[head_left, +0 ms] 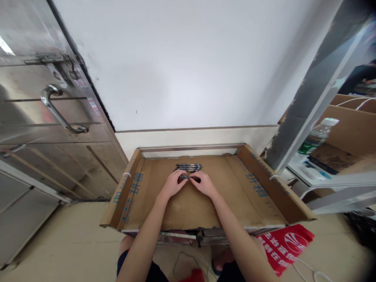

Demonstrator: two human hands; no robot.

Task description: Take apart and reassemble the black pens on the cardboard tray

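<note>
Several dark pens (188,167) lie side by side on the cardboard-lined table (188,211), near its far middle. Just in front of them, my left hand (175,183) and my right hand (205,183) meet with fingers pinched. Between them is a dark pen (185,177), held level by both hands. The fingers hide part of it, so I cannot tell whether it is in one piece.
Folded cardboard walls edge the table at left and right. A metal door with a handle (63,113) is at the left. On the right, a plastic bottle (319,135) and a cardboard box (352,133) stand on a white shelf. A red printed sheet (286,248) hangs near the front right corner.
</note>
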